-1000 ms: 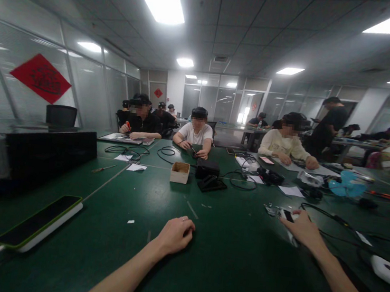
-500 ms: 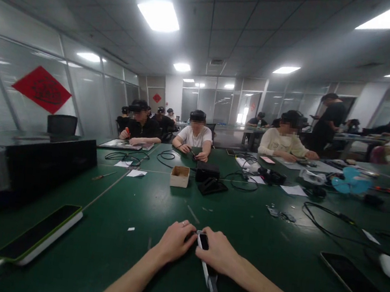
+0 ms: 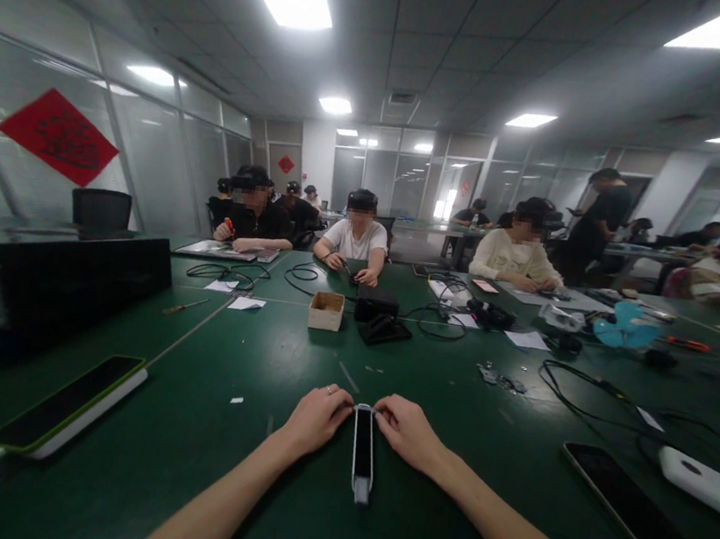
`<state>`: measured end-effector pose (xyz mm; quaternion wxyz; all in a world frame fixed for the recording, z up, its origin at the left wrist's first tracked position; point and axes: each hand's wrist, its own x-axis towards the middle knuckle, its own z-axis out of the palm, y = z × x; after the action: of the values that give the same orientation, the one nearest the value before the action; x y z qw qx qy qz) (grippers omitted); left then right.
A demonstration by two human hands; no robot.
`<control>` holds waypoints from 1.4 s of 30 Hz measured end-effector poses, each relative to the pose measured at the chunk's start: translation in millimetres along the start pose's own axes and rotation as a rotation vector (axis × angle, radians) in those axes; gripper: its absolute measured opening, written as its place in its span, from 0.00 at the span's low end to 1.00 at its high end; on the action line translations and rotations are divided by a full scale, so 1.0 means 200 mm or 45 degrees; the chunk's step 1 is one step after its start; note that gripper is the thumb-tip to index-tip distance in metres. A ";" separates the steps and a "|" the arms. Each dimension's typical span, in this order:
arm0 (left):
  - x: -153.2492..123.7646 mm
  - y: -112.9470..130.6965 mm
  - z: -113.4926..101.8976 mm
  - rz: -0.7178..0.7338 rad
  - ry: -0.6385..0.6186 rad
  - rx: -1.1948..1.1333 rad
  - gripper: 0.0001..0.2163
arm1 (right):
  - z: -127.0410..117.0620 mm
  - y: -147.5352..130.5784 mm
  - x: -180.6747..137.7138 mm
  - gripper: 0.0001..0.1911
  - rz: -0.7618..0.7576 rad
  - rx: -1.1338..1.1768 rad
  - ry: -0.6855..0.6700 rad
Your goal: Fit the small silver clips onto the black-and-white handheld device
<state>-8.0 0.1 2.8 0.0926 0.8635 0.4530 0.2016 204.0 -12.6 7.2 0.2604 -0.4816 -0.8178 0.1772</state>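
Observation:
A slim white pen-shaped device with a long black face and a grey near end lies on the green table, pointing toward me. My left hand is at the left of its far end, fingers curled and pressed together. Mirroring it on the right, my right hand has its fingertips closed at the other far corner. A thin pale bit shows between the two sets of fingertips; what they pinch is too small to make out.
At left lies a green-edged phone on a white block. A dark phone and a white device lie at right. Ahead are a small box, a black case, small metal parts and cables. Several people sit across.
My right hand has left the device's body and moved to its far corner. The device has turned straighter and its black face now shows fully. The camera view has shifted slightly.

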 end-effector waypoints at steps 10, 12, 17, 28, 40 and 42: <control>0.00 0.01 -0.02 -0.029 0.009 -0.021 0.05 | 0.01 0.02 0.01 0.05 0.052 0.143 0.019; 0.00 0.00 -0.01 -0.031 0.001 -0.025 0.05 | 0.01 0.02 0.01 0.04 0.053 0.122 0.017; 0.00 -0.01 0.00 -0.039 0.001 -0.037 0.05 | 0.01 0.01 0.01 0.04 0.045 0.072 0.025; 0.00 0.00 0.00 -0.043 0.010 -0.037 0.05 | -0.01 -0.01 0.01 0.04 0.059 0.075 0.013; 0.00 0.00 -0.01 -0.011 0.006 -0.055 0.06 | -0.11 0.20 0.07 0.12 0.055 -0.064 0.265; 0.00 0.00 -0.01 -0.013 -0.009 -0.059 0.06 | -0.21 0.39 0.08 0.15 0.227 -0.219 0.489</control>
<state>-8.5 0.3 5.2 0.1154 0.8594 0.4524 0.2086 276.8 40.2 2.6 0.3524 -0.5972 -0.7197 0.0341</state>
